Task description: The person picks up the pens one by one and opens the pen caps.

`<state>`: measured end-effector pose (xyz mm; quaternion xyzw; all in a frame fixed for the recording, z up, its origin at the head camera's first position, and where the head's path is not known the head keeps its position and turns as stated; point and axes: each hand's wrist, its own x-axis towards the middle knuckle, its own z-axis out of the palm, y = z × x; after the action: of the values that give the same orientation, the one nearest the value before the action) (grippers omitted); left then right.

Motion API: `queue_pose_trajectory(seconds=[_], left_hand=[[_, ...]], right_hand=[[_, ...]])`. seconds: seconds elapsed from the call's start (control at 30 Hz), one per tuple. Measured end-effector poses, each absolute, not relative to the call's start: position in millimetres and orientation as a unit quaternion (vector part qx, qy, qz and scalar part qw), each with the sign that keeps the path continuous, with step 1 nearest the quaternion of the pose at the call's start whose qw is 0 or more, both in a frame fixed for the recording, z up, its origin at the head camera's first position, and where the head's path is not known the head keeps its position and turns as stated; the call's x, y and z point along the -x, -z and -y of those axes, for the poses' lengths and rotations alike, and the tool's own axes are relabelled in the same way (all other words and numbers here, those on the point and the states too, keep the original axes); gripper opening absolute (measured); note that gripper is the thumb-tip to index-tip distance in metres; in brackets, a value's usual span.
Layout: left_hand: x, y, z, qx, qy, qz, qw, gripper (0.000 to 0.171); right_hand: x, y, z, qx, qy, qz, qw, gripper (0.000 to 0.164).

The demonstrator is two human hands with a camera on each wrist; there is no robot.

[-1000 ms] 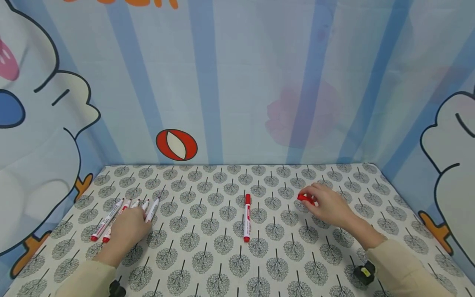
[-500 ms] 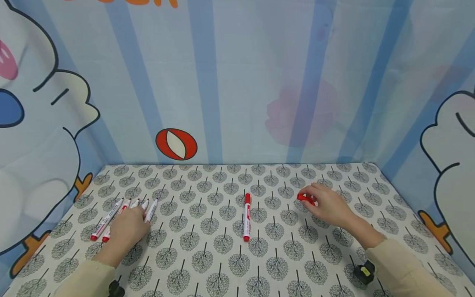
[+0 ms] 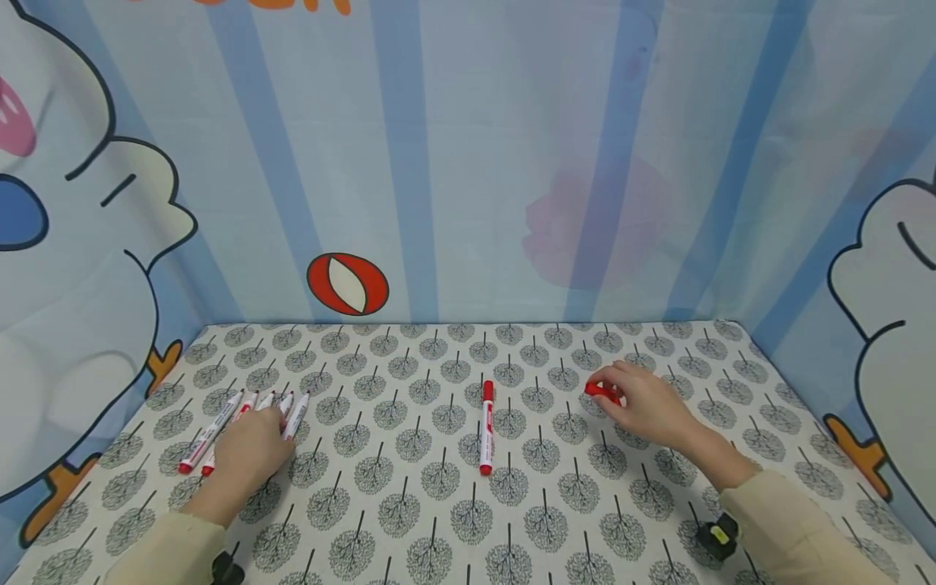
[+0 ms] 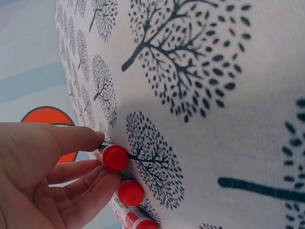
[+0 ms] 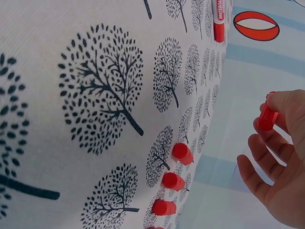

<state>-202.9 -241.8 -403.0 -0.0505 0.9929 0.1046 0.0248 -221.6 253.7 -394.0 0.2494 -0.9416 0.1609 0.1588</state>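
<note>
On the left, several white whiteboard markers with red end plugs lie side by side, their dark tips bare and pointing away; one is the outermost marker. My left hand is over this row and hides part of it. It pinches the rightmost marker between thumb and fingers near its red end. At the right, my right hand holds a red marker cap between thumb and fingertips, above the cloth. Several other red caps, such as this cap, stand on the cloth in the right wrist view, mostly hidden by the hand in the head view.
A single whiteboard marker with its red cap on lies mid-table, between the hands. The tree-patterned cloth covers the table. Behind it rises a blue-striped printed backdrop.
My left hand and the rightmost marker have shifted slightly to the left, closer to the row. My right hand stays in place with the cap.
</note>
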Motion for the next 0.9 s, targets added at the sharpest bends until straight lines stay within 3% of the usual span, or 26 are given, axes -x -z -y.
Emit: queue_pose_trajectory(seconds=[0.4, 0.7, 0.9], left_hand=[[204, 405, 245, 0.041, -0.114, -0.992, 0.018, 0.014], [207, 402, 241, 0.023, -0.125, -0.992, -0.026, 0.011], [212, 399, 237, 0.011, -0.132, -0.991, -0.017, 0.030]], right_hand=[[222, 393, -255, -0.229, -0.179, 0.947, 0.138, 0.021], [220, 389, -261, -0.230, -0.186, 0.946, 0.135, 0.019], [220, 387, -265, -0.223, -0.196, 0.946, 0.129, 0.019]])
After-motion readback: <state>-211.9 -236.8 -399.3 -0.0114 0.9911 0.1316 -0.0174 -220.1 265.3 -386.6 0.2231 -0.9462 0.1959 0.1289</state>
